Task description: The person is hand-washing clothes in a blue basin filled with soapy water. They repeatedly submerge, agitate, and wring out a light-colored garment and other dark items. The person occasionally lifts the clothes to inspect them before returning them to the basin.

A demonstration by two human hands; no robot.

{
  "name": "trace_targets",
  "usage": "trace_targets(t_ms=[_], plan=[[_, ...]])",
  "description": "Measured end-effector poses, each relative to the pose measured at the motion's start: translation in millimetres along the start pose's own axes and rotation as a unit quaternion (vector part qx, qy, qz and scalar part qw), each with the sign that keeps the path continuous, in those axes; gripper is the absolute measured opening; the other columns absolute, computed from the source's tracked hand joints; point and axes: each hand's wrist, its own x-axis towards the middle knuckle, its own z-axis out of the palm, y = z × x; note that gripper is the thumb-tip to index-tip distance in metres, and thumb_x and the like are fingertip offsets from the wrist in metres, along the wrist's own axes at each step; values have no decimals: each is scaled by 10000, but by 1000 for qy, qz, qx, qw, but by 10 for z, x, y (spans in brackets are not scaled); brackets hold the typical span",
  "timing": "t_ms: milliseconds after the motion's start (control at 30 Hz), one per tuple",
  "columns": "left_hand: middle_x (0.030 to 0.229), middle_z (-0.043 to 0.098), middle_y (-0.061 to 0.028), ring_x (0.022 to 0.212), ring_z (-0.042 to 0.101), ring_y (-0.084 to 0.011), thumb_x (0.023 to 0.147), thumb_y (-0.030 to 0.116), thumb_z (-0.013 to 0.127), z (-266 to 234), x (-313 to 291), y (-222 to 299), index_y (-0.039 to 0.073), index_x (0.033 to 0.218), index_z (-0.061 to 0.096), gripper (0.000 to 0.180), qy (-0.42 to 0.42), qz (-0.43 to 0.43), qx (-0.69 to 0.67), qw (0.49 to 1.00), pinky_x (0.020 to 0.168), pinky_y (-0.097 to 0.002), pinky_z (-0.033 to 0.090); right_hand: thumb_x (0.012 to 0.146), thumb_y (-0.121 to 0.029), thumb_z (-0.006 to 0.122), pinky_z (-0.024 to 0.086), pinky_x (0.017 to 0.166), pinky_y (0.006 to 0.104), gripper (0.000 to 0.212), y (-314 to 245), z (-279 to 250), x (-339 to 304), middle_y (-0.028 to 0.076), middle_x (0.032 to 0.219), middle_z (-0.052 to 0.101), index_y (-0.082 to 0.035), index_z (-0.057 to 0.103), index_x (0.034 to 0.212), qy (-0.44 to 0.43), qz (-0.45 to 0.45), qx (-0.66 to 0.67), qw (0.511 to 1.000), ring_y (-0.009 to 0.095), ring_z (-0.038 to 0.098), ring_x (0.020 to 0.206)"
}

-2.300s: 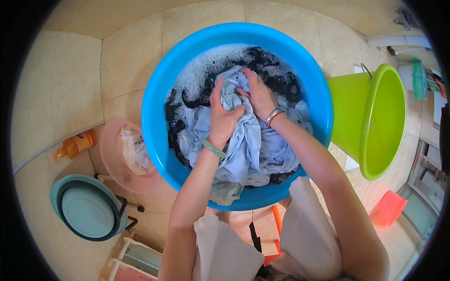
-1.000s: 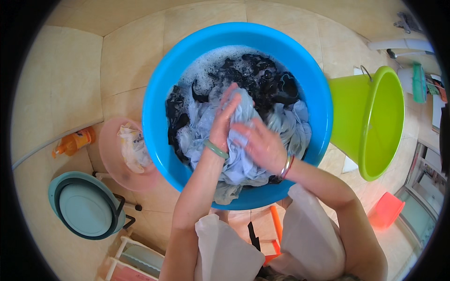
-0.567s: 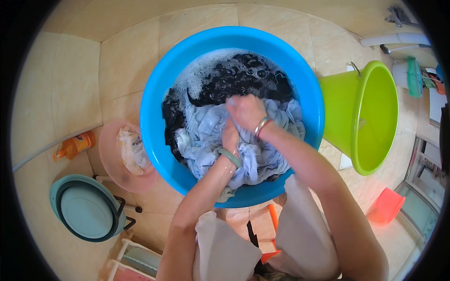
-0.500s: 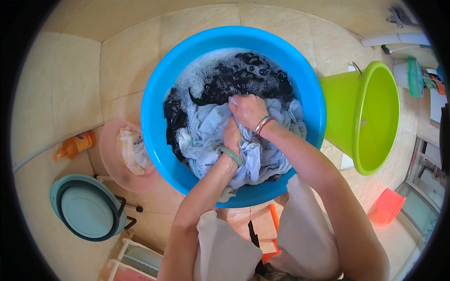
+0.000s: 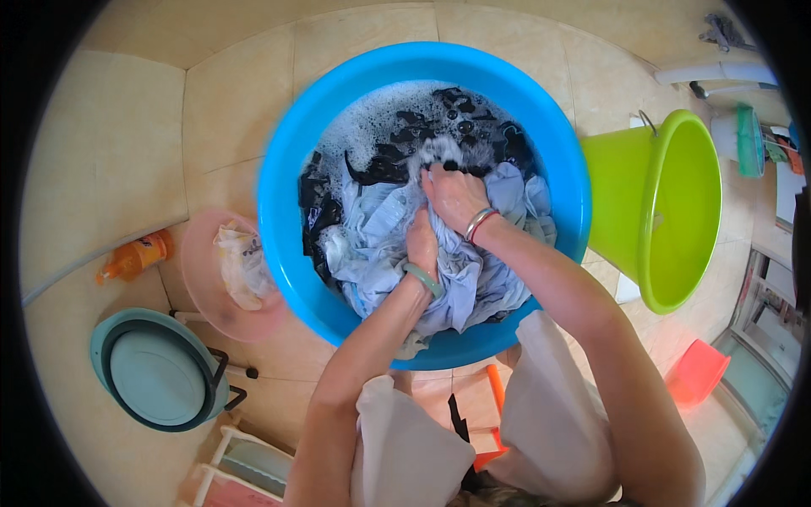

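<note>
A large blue basin holds sudsy water and soaked laundry. Pale blue wet cloth is bunched in its near half, its exact garment kind unclear. Dark cloth floats beyond it among white foam. My left hand, with a green bangle at the wrist, is closed on the pale cloth. Just beyond and to the right, my right hand is also closed on that cloth at the border with the dark pieces. Foam splashes up past its knuckles. Some fingers of both hands are hidden in the folds.
A lime-green bucket lies tipped against the basin's right side. On the left are a pink basin with cloth, an orange bottle and grey-green basins. A red container stands at lower right.
My right hand has pushed slightly down and to the right, and foam now splashes up beyond it. The pale cloth between my hands has shifted. My left hand stays almost in place.
</note>
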Motion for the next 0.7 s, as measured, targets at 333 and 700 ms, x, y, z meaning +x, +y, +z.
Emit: trace_targets(t_ms=[333, 700], plan=[[716, 550, -30, 714, 585, -183, 969, 262, 454, -113, -68, -141, 40, 1003, 591, 263, 20, 339, 180, 923, 664, -294, 488, 870, -230, 575, 487, 469, 454, 182, -479, -396, -894, 120, 648, 611, -65, 503, 846, 10, -153, 90, 984, 343, 624, 579], [981, 674, -173, 892, 636, -303, 958, 349, 413, -216, 189, -214, 13, 992, 617, 395, -7, 56, 159, 986, 754, -403, 466, 870, -253, 588, 501, 460, 445, 193, -69, 31, -275, 133, 747, 626, -74, 518, 867, 58, -86, 12, 995, 354, 618, 564]])
